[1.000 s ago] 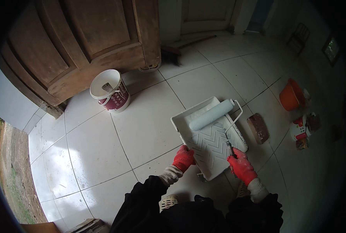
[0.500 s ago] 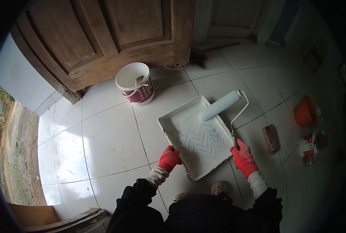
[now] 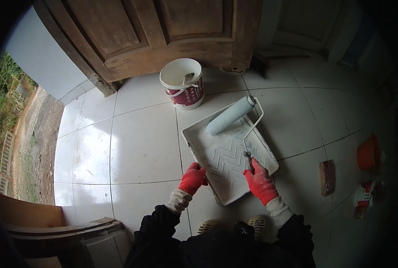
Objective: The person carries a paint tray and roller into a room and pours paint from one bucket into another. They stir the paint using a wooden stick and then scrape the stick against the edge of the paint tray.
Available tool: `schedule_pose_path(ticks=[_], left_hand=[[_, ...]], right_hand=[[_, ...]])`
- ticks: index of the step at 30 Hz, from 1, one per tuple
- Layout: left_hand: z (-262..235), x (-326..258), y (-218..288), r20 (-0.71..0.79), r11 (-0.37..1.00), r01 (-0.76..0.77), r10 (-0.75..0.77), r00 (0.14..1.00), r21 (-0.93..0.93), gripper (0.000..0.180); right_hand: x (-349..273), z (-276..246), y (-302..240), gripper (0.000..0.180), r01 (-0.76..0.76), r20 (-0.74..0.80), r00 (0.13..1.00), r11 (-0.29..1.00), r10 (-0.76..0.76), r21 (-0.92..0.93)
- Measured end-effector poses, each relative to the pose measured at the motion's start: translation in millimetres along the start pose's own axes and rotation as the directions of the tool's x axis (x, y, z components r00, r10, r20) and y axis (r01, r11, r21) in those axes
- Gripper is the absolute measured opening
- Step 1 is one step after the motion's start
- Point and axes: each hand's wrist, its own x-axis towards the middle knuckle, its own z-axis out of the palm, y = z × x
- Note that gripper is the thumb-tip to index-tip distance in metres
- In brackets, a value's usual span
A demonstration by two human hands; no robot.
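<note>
My left hand (image 3: 193, 178), in a red-palmed glove with a white cuff, is closed on the left edge of a white paint tray (image 3: 223, 196). My right hand (image 3: 261, 182), gloved the same way, grips the dark handle of a paint roller (image 3: 230, 116) above the tray's ridged part. The roller's pale blue-white sleeve lies slantwise over the far end of the tray, its wire frame bending back to the handle. White paint coats the tray's inside. Whether the sleeve touches the tray bottom, I cannot tell.
A white and maroon paint bucket (image 3: 184, 89) holding a brush-like tool (image 3: 188, 78) stands beyond the tray, before a wooden door (image 3: 172, 53). To the right lie a reddish block (image 3: 327, 177), an orange bucket (image 3: 368, 153) and a white-and-red container (image 3: 363, 195). A doorway opens outdoors at left.
My right hand has moved from the tray's right edge to over its ridged part. The roller sleeve has shifted left across the tray. My left hand stays on the edge. The view has turned left.
</note>
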Motion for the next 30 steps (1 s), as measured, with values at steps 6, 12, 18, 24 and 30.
schedule_pose_path(ticks=[6, 12, 18, 24, 30], left_hand=[[6, -3, -6, -0.094, 1.000, -0.013, 0.012, 0.995, -0.014, 0.030], [19, -7, -21, -0.200, 0.998, -0.036, 0.025, 0.980, -0.051, 0.034], [19, -11, -13, -0.226, 0.997, -0.077, 0.082, 0.971, 0.031, 0.032], [26, -8, -3, -0.242, 0.981, -0.071, 0.115, 0.964, 0.182, 0.023], [30, -8, -7, -0.270, 0.979, -0.127, 0.167, 0.948, 0.158, 0.019]], right_hand=[[-16, 26, 20, 0.051, 0.228, 0.015, 0.973, 0.973, -0.229, 0.018], [-30, 2, 31, 0.054, 0.036, 0.098, 0.994, 0.999, -0.040, 0.040], [-7, -12, 34, 0.056, 0.046, -0.064, 0.997, 0.997, -0.042, 0.061], [18, 15, 56, 0.055, 0.011, -0.031, 1.000, 0.976, -0.004, 0.219], [3, 32, 44, 0.056, 0.075, 0.030, 0.996, 0.985, -0.081, 0.156]])
